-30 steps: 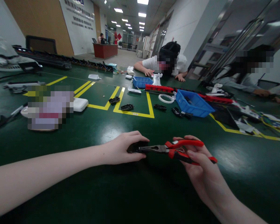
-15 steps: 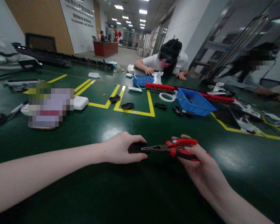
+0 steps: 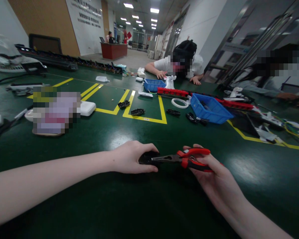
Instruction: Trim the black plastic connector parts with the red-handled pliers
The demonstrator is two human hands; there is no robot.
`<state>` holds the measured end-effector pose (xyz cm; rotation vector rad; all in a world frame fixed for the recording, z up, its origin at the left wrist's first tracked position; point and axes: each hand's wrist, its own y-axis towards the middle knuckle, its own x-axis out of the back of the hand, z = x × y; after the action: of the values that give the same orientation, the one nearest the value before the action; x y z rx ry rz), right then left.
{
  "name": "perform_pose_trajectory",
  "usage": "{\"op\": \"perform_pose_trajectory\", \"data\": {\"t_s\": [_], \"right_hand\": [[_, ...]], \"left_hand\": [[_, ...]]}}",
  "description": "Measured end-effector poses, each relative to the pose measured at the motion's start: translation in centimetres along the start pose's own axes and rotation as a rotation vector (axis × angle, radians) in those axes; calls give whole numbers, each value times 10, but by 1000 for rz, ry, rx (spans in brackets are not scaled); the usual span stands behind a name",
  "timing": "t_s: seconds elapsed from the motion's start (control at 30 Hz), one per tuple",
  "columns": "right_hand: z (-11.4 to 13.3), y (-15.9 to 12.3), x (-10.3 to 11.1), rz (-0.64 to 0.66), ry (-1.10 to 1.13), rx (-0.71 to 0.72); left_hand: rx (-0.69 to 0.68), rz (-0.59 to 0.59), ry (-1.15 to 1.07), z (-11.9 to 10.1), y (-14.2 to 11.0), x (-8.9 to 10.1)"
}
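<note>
A small black part (image 3: pixel 147 158) sits between the thumb and fingers of my left hand (image 3: pixel 129 157), low over the green table. My fingers hide much of it, so its exact kind is unclear. My right hand (image 3: pixel 211 169) is closed around the red and black handles of long-nose pliers (image 3: pixel 173 158). The plier tips point left and meet the black part; whether they clamp something there is too small to tell. Farther back lie several loose black plastic parts (image 3: pixel 138 112), some inside the yellow tape lines.
A blue bin (image 3: pixel 210 111) and a white ring (image 3: pixel 179 103) stand back right, by a long red strip (image 3: pixel 173 92). On the left are a blurred-out phone-like object (image 3: pixel 56 114) and a white case (image 3: pixel 87 108). A person (image 3: pixel 181 61) leans on the far edge; another sits right.
The plier handles have drawn closer together in my right hand. My left hand and the black part have shifted very slightly right. The camera view has tilted a little.
</note>
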<state>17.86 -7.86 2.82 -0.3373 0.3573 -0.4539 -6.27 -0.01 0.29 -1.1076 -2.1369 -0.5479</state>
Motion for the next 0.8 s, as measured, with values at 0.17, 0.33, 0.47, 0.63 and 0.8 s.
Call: {"op": "perform_pose_trajectory", "data": {"t_s": [0.17,0.33,0.47,0.63,0.8], "right_hand": [[-3,1,-1,5,1,6],[-1,2,-1,10,12,15],[2,3,3,21,9,11],[1,7,8,61,7,21],[-1,6,7,48,1,27]], "left_hand": [[10,11,20,0,0,0],[10,18,16,0,0,0],[22,14,9,0,0,0],[17,10,9,-1,0,0],[17,24,15,-1,0,0]]}}
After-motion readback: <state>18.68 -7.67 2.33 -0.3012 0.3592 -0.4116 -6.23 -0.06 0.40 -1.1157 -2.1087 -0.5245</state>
